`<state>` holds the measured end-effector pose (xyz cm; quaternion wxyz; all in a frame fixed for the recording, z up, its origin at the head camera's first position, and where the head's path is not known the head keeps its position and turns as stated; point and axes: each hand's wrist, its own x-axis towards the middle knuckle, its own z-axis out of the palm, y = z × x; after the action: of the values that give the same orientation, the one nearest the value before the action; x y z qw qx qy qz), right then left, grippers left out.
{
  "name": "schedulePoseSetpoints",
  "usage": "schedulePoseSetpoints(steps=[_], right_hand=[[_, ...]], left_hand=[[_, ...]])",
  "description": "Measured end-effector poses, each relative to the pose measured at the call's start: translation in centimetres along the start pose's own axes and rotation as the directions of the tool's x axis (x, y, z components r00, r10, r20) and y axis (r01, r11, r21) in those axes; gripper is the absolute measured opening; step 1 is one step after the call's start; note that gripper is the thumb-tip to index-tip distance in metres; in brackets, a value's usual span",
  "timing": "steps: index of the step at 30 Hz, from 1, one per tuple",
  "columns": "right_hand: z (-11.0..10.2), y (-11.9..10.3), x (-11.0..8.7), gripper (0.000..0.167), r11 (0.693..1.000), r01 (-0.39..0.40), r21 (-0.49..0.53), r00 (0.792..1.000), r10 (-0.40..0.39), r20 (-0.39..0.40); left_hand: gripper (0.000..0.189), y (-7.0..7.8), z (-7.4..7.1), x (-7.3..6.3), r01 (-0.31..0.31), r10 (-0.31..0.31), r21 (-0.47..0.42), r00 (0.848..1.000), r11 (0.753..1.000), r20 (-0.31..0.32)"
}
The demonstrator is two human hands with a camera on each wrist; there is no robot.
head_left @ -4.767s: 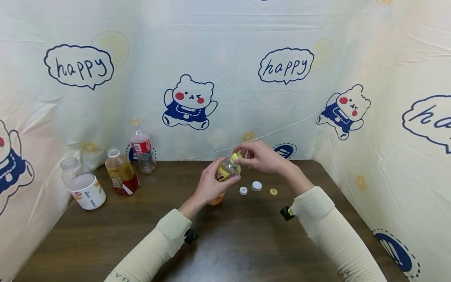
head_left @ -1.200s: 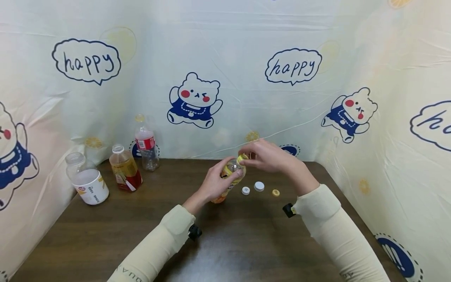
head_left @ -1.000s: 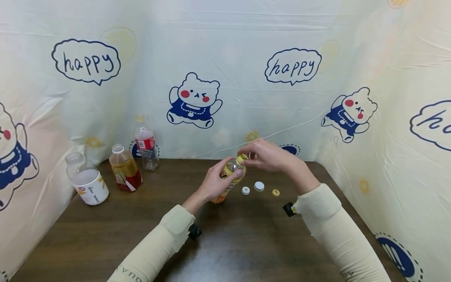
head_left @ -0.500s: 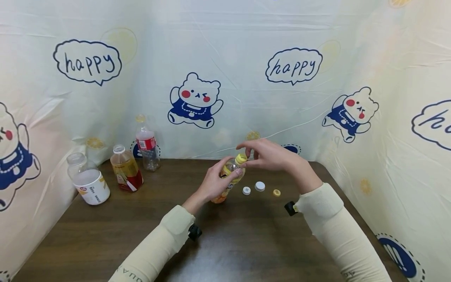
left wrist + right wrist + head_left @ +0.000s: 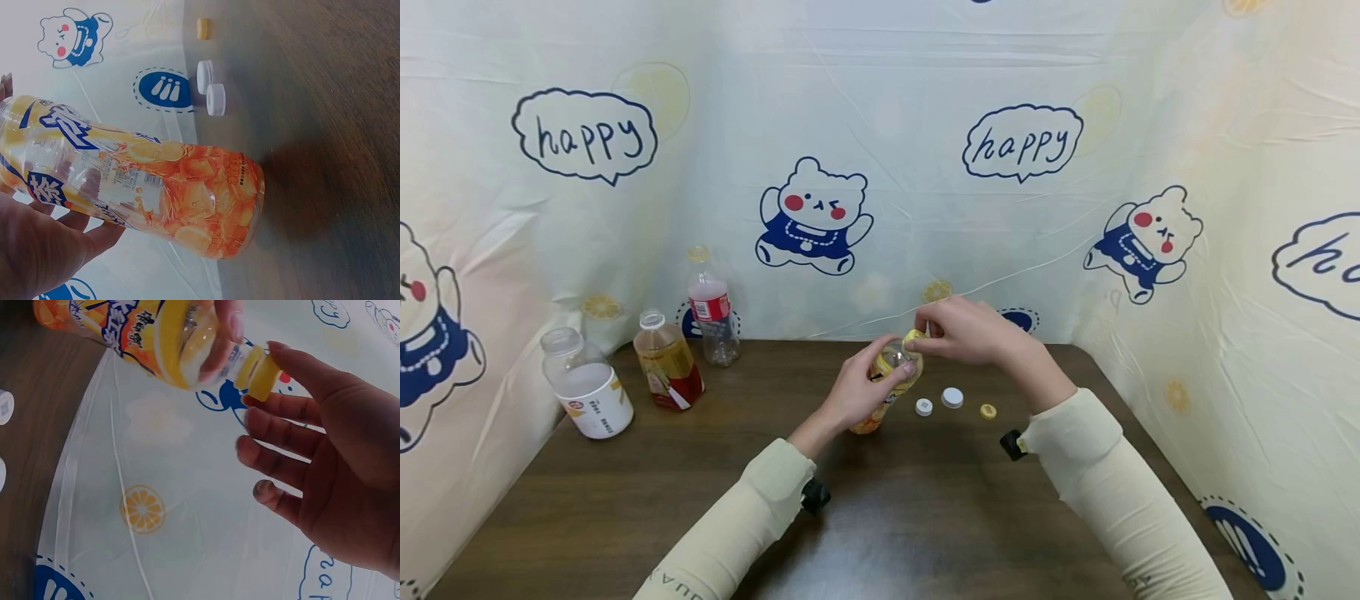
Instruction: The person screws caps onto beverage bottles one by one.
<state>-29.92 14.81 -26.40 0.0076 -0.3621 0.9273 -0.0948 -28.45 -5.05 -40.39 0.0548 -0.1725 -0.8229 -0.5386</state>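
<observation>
Head view: we held the tilted bottle (image 5: 144, 175) over the table (image 5: 887, 517), left hand (image 5: 850, 387) wrapped round it, presumably for steadiness, while the right hand (image 5: 966, 329) pinched the yellow cap (image 5: 265, 377) at its neck between thumb and forefinger. Near it lay two white caps (image 5: 952, 397) and a gold cap (image 5: 988, 412); a jar (image 5: 593, 404), an amber bottle (image 5: 668, 367) and a clear bottle (image 5: 712, 317) stood well left, and our left hand partly hid the held bottle.

Head view: left hand (image 5: 852, 388) hides part of the orange-labelled bottle (image 5: 132, 178) | right hand (image 5: 966, 332) partly covers its yellow cap (image 5: 913, 337) | print on the jar label (image 5: 598, 410) too small to read | Left wrist view: bottle's top cut off at left edge | Right wrist view: two white caps (image 5: 5, 407) cropped at left edge
</observation>
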Motion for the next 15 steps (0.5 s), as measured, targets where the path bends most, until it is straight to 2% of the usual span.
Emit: schedulePoseSetpoints(steps=[4,8,11,15], right_hand=[[0.2,0.1,-0.2,0.039,0.997,-0.049,-0.060,0.998,0.046,-0.048],[-0.1,0.4,-0.3,0.043,0.998,-0.044,-0.035,0.998,0.042,-0.049],[-0.5,0.5,-0.4,0.042,0.999,0.009,0.048,1.000,-0.009,0.006],[-0.9,0.5,-0.7,0.055,0.989,0.047,0.142,0.991,-0.064,0.121]], left_hand=[[0.053,0.0,0.1,0.0,-0.017,0.017,-0.003,1.000,1.000,-0.009],[0.050,0.0,0.1,0.1,-0.029,0.029,-0.001,1.000,1.000,-0.010],[0.049,0.0,0.1,0.1,-0.017,0.017,-0.001,1.000,1.000,-0.001],[0.051,0.1,0.1,0.1,-0.001,0.001,-0.006,1.000,1.000,0.010]])
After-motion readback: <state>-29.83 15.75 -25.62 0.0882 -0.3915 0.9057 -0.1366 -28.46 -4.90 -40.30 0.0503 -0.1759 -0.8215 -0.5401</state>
